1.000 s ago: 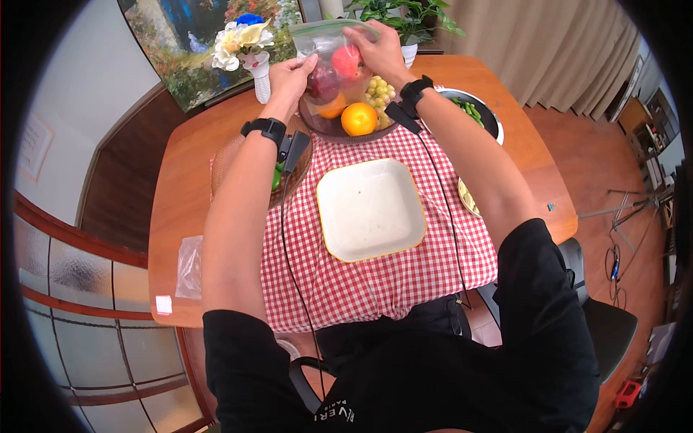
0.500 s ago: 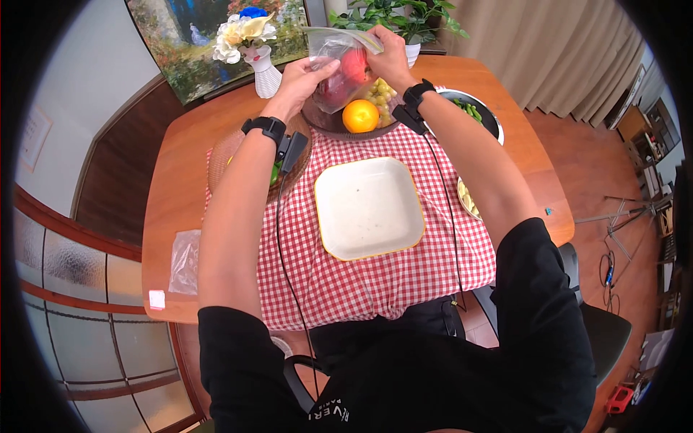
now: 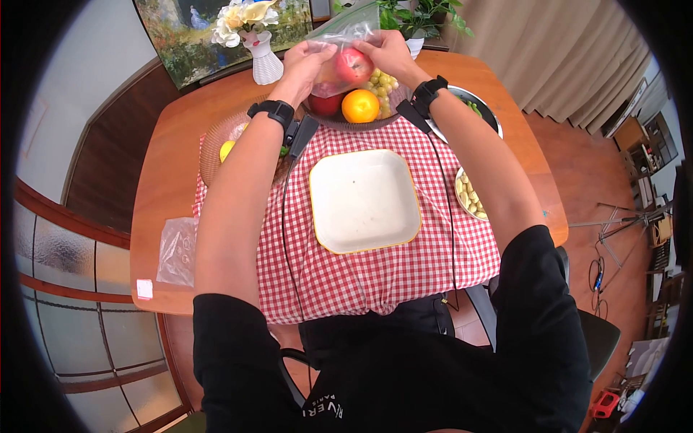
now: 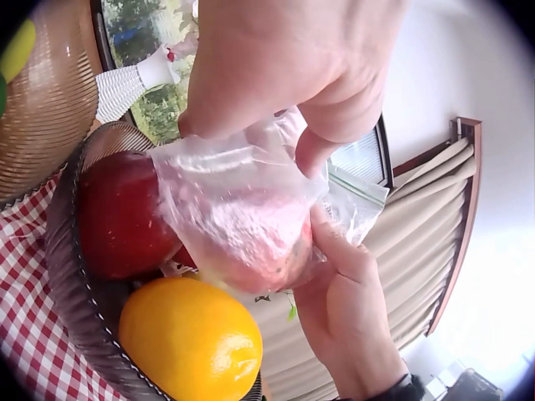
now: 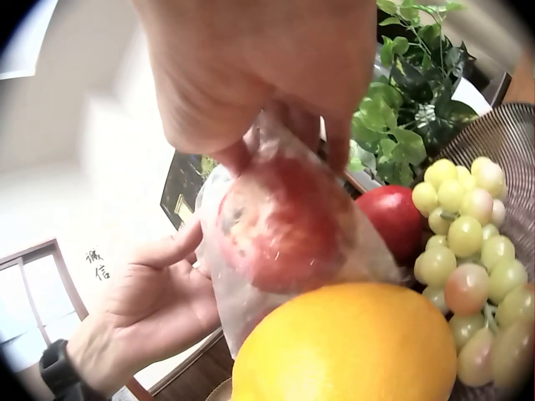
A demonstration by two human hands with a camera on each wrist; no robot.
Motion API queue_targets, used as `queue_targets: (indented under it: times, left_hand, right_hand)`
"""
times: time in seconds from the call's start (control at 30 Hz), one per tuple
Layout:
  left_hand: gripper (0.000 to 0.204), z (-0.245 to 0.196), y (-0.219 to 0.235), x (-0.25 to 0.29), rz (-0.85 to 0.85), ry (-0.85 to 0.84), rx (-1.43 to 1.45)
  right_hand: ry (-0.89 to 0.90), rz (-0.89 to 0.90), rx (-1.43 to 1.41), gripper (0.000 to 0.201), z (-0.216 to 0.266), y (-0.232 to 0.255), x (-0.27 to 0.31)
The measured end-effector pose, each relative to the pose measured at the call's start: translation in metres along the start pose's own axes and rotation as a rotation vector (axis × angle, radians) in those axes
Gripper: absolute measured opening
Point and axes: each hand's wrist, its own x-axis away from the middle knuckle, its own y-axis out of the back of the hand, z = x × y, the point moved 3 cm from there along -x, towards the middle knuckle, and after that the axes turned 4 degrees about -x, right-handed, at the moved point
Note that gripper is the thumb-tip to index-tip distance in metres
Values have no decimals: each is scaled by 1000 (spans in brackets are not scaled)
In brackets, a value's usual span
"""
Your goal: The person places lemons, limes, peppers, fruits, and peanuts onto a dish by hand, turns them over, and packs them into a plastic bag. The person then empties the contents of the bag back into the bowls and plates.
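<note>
Both hands pinch a clear zip bag above the dark fruit bowl. The left hand grips its left side and the right hand its right. A red fruit shows through the plastic between them. In the left wrist view, the left hand holds the bag from above. The right hand pinches the plastic over the red fruit in the right wrist view. Near the bag are an orange, a dark red fruit and pale grapes.
A white square dish sits on the checked cloth. At left are a woven basket and a loose plastic bag. To the right stand a bowl of green vegetables and a small bowl. A vase stands behind.
The hands have come down slightly and the bag's top now points up and back. The dark red fruit, earlier seen through the plastic, now shows more plainly in the bowl.
</note>
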Motion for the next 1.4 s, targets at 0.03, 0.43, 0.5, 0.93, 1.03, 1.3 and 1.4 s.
queue_targets:
  times: [0.03, 0.43, 0.5, 0.93, 1.03, 1.3, 1.4]
  left_hand:
    - [19, 1, 0, -2, 21, -27, -35]
    - [18, -11, 2, -7, -96, -103, -62]
    - [19, -9, 5, -7, -129, -129, -48]
    - [23, -19, 1, -13, -87, -226, -107]
    - [23, -28, 5, -12, -109, -277, -25]
    - [22, -93, 59, 58, -427, -411, -263]
    - [22, -104, 107, 119, -432, -363, -73]
  right_hand:
    - [22, -46, -9, 32, -3, -1, -1]
    - [124, -261, -154, 37, 8, -1, 0]
    - [63, -66, -246, 44, 9, -5, 5]
    - [158, -196, -144, 36, 1, -2, -3]
    - [84, -115, -353, 48, 11, -2, -3]
    - [-114, -74, -432, 60, 52, 5, 23]
    - [-296, -203, -980, 45, 82, -3, 60]
